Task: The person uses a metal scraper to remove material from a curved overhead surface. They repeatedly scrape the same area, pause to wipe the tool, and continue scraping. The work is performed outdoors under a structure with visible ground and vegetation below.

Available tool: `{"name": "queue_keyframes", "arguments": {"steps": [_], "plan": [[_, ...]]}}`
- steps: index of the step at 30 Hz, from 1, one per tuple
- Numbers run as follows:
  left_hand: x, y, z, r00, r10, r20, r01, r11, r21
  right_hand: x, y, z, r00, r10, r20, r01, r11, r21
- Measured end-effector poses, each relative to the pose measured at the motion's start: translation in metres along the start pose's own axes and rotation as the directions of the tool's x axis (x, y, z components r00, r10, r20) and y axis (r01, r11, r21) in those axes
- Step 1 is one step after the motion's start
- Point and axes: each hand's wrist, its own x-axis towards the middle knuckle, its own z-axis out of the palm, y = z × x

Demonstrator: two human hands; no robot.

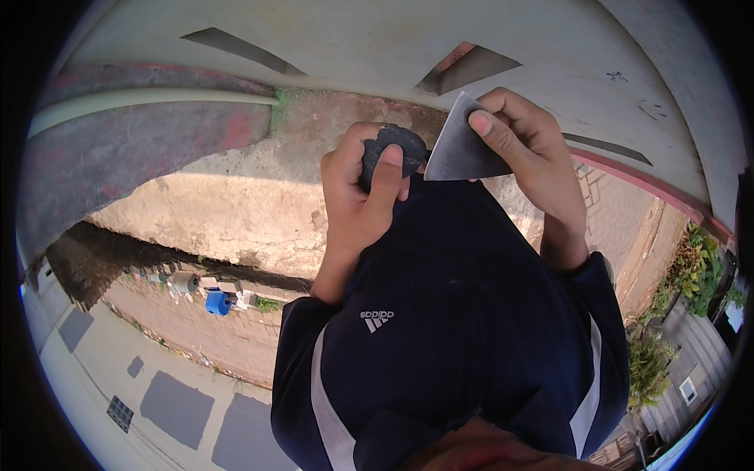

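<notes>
My left hand (345, 184) is closed around a dark, rough-edged, roundish lump (377, 161) that looks like stone or stiff clay, with the thumb pressed on its face. In my right hand (538, 153) is a flat grey triangular plate (465, 145), possibly metal. The thumb lies on its front and the fingers are behind it. Both hands are raised before my chest, side by side. The plate's lower left corner comes close to the lump; whether they touch I cannot tell.
A pale wall (353, 43) with slanted openings stands ahead. A light green pipe (157, 106) runs along the left. Beneath my hands is a worn concrete ledge (236, 208), with a dark gutter beside it. A blue container (217, 303) stands on brick paving; plants (652, 361) grow at right.
</notes>
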Motion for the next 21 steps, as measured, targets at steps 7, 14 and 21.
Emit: {"name": "queue_keyframes", "arguments": {"steps": [7, 14, 21], "plan": [[-0.003, 0.002, 0.0, 0.984, 0.17, 0.06, -0.18, 0.943, 0.279, 0.008, 0.006, 0.009, 0.919, -0.394, -0.036, 0.363, 0.876, -0.316], [-0.008, 0.0, -0.001, 0.979, 0.204, 0.026, -0.203, 0.933, 0.297, 0.005, 0.01, 0.024, 0.831, -0.554, -0.053, 0.468, 0.748, -0.471], [-0.006, -0.002, -0.004, 0.946, 0.321, 0.054, -0.317, 0.871, 0.374, 0.016, 0.011, 0.025, 0.821, -0.569, -0.058, 0.471, 0.73, -0.496]]}}
